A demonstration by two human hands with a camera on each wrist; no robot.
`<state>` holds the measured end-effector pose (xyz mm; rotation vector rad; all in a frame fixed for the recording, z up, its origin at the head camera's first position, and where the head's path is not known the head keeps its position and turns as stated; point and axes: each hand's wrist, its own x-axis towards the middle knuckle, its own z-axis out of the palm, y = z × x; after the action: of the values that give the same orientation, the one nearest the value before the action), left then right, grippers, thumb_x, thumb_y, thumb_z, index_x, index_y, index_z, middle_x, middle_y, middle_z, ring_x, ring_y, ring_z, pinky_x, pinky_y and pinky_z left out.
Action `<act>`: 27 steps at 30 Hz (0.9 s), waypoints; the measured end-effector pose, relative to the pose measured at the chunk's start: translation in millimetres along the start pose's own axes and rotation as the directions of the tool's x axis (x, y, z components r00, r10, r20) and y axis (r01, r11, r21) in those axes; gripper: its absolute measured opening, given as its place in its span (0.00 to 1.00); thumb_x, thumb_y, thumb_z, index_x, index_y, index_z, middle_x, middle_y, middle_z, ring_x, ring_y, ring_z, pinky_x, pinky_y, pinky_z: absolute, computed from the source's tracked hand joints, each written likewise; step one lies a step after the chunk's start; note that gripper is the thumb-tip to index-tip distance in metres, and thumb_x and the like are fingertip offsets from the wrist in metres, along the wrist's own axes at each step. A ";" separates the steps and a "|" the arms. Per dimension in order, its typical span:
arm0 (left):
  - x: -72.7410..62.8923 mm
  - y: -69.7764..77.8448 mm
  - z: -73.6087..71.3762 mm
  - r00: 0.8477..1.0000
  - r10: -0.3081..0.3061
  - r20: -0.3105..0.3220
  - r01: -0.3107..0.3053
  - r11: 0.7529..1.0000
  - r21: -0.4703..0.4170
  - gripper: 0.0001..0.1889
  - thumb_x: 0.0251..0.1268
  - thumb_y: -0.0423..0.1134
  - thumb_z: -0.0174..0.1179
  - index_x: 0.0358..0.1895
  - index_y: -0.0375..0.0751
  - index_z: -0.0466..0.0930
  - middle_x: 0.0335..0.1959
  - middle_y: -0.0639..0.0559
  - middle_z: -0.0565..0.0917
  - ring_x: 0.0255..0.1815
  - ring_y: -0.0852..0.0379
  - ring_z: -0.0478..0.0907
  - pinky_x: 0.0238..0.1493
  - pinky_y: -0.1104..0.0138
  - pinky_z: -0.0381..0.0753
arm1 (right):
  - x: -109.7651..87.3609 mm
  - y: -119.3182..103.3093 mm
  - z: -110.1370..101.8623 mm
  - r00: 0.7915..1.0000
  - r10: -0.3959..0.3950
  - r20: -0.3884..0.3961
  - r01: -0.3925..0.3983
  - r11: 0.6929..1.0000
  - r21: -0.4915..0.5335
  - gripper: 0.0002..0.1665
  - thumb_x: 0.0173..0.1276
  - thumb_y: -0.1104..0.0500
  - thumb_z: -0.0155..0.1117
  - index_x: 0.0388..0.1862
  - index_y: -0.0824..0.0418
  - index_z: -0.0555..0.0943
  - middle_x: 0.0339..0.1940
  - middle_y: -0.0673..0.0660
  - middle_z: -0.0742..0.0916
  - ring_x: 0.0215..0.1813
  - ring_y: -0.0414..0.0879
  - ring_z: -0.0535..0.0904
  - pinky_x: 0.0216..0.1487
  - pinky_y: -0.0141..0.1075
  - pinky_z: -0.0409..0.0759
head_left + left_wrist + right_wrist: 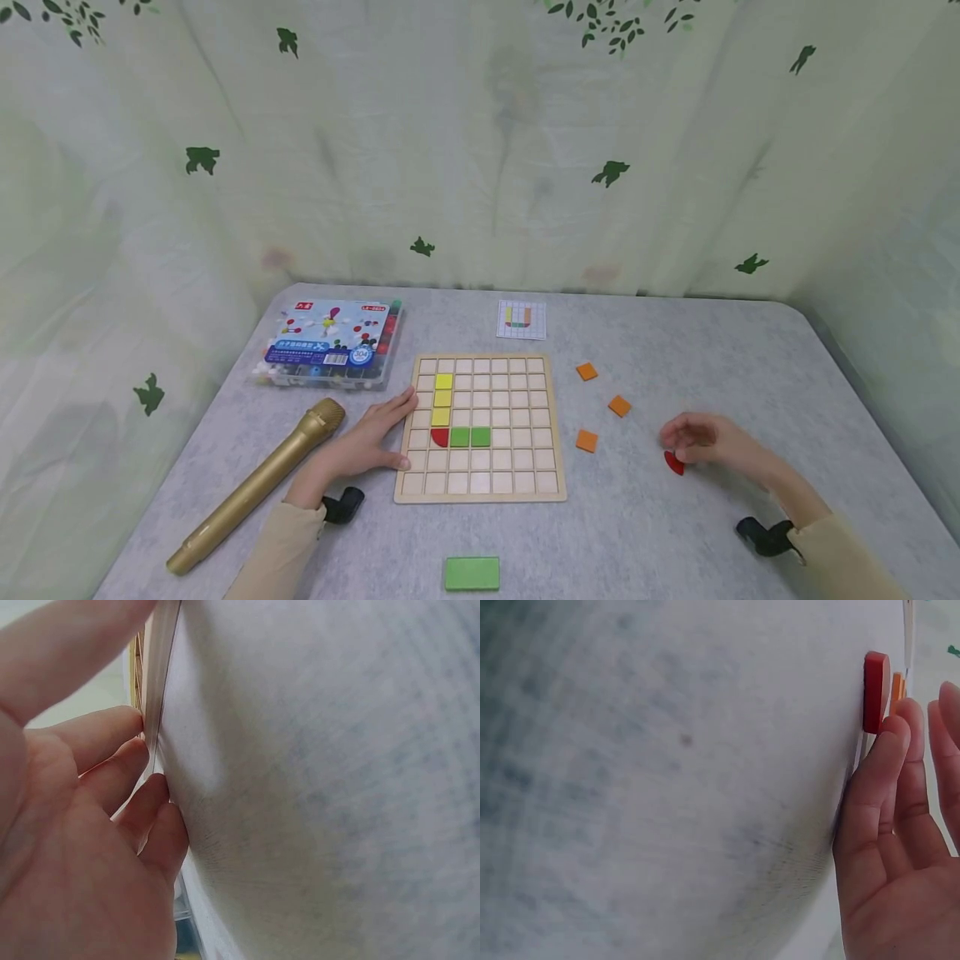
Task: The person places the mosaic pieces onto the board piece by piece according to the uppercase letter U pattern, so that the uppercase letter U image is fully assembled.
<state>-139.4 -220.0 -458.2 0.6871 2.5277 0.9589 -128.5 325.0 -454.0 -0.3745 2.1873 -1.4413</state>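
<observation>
The wooden grid board (555, 492) is the landmark here. Its compartments hold three yellow tiles (442, 399) stacked down the second column from the left; just under them sits a red quarter-round tile (440, 437), with two green tiles (480, 437) following in the same row to its right. The left hand (367, 440) rests against the board's left edge, thumb and fingers apart, fingertips touching the rim. To the right of the board, well apart, the right hand (705, 439) has its fingers loosely bent and its thumb standing away from them; a loose red piece (674, 463) lies on the table right by its fingertips, though firm contact cannot be told. Between the board and that hand lie three orange tiles (619, 406). Beyond the board's far edge is a pattern card (521, 320). Behind and left of it, a clear plastic box (330, 344) with a printed label holds coloured pieces, red ones showing along its right side. Left of the board lies a gold microphone (258, 483); in front, a green block (472, 573).
</observation>
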 end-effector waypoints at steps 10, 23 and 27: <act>-0.5 0.7 0.2 1.000 0.002 -0.004 -0.002 1.000 -0.001 0.49 0.54 0.45 0.69 0.74 0.30 0.49 0.76 0.37 0.46 0.73 0.34 0.44 0.67 0.42 0.49 | -0.1 0.3 8.8 0.997 -0.082 0.004 0.081 0.976 -0.203 0.14 0.59 0.68 0.67 0.45 0.66 0.80 0.37 0.55 0.82 0.35 0.43 0.74 0.35 0.33 0.75; -1.3 1.5 -0.1 1.000 0.001 -0.004 -0.001 1.000 -0.010 0.49 0.54 0.45 0.69 0.74 0.30 0.49 0.76 0.37 0.45 0.73 0.33 0.43 0.67 0.42 0.48 | 4.2 -8.8 17.0 1.000 -0.009 -0.022 0.004 0.972 -0.236 0.12 0.56 0.72 0.66 0.40 0.63 0.80 0.32 0.53 0.79 0.35 0.43 0.73 0.35 0.33 0.74; -1.5 1.9 -0.1 1.000 -0.002 -0.002 0.002 1.000 -0.016 0.49 0.54 0.45 0.69 0.74 0.31 0.49 0.76 0.37 0.45 0.73 0.34 0.43 0.67 0.42 0.48 | 8.3 -12.4 16.3 1.000 -0.004 -0.005 0.003 0.979 -0.203 0.09 0.59 0.69 0.66 0.39 0.64 0.78 0.32 0.54 0.79 0.35 0.44 0.74 0.35 0.33 0.75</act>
<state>-137.7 -219.6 -456.6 0.6789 2.5194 0.9792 -127.2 303.2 -450.0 -0.4457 2.3462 -1.2247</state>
